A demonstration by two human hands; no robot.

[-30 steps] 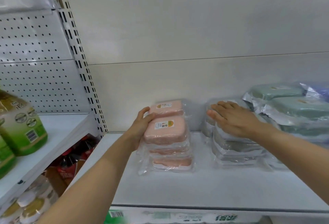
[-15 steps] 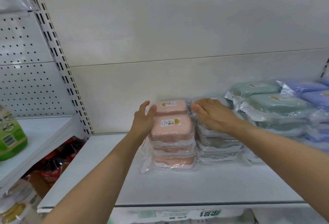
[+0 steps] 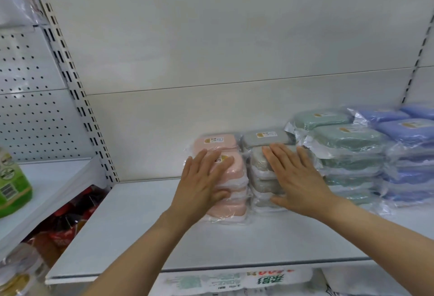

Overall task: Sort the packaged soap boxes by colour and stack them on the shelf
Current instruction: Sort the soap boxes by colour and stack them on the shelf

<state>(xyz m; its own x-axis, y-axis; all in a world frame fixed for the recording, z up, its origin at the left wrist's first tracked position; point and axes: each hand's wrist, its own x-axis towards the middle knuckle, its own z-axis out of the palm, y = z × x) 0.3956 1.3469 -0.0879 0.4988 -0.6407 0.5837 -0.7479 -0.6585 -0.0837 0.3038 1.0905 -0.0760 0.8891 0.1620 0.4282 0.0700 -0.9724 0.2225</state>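
The shelf [image 3: 234, 244] is carrying four colour stacks; the grey stack [image 3: 260, 173] is now sitting against the pink stack [image 3: 231, 192], having closed up. Left hand [image 3: 202, 185] and right hand [image 3: 296, 178] are pressing flat, fingers straight, gripping nothing, so sorting looks nearly finished.

1. Both bare forearms reach forward and up from the bottom edge of the view, angling inward toward each other.
2. The left hand [image 3: 202, 184] is held palm forward and down, back of the hand toward the camera, its fingers straight and slightly spread, pointing up and to the right.
3. Its thumb sticks out to the right, low on the hand.
4. The right hand [image 3: 296, 179] lies flat, palm down, fingers straight and close together, pointing up and to the left.
5. Its thumb stretches out to the left, below the fingers.
6. The two hands are near each other, side by side and apart, wrists roughly level.
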